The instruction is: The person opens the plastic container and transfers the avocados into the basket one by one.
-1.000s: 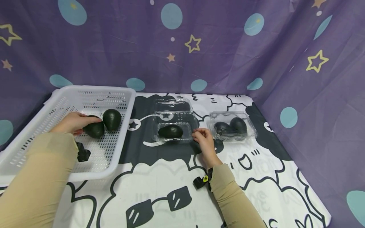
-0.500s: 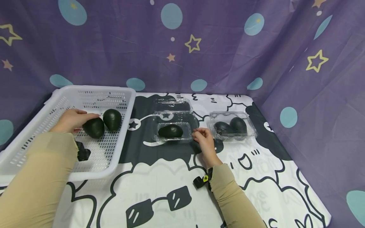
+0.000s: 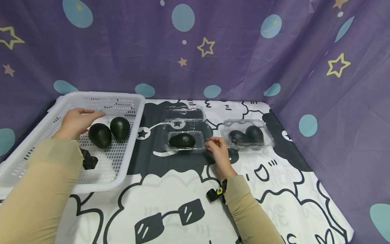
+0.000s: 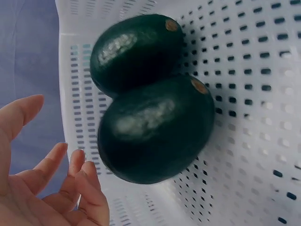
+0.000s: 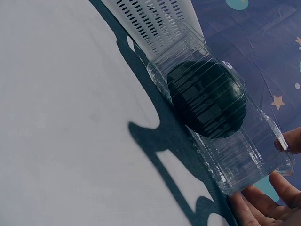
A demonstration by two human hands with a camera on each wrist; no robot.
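Note:
Two dark green avocados lie side by side in a white perforated basket (image 3: 118,179): a nearer avocado (image 3: 100,136) and a farther avocado (image 3: 120,128). Beside the nearer one, my left hand (image 3: 76,124) hovers inside the basket with its thumb and fingers apart. The left wrist view shows a gap between the left fingers (image 4: 44,169) and both fruits. A clear plastic clamshell box (image 3: 199,141) stands in the middle, lid folded back, with one avocado (image 3: 182,140) in its left part. My right hand (image 3: 220,154) pinches the box's right edge between thumb and fingers.
Right of the open box sits a second clear box (image 3: 267,137), its lid down over two avocados (image 3: 254,134). A patterned black-and-white cloth (image 3: 170,189) covers the table, and a purple curtain (image 3: 237,64) hangs along the back and right side.
My left hand has let go of the nearer avocado and risen up and away from it, fingers spreading. That avocado stays in the basket. My right hand has not moved.

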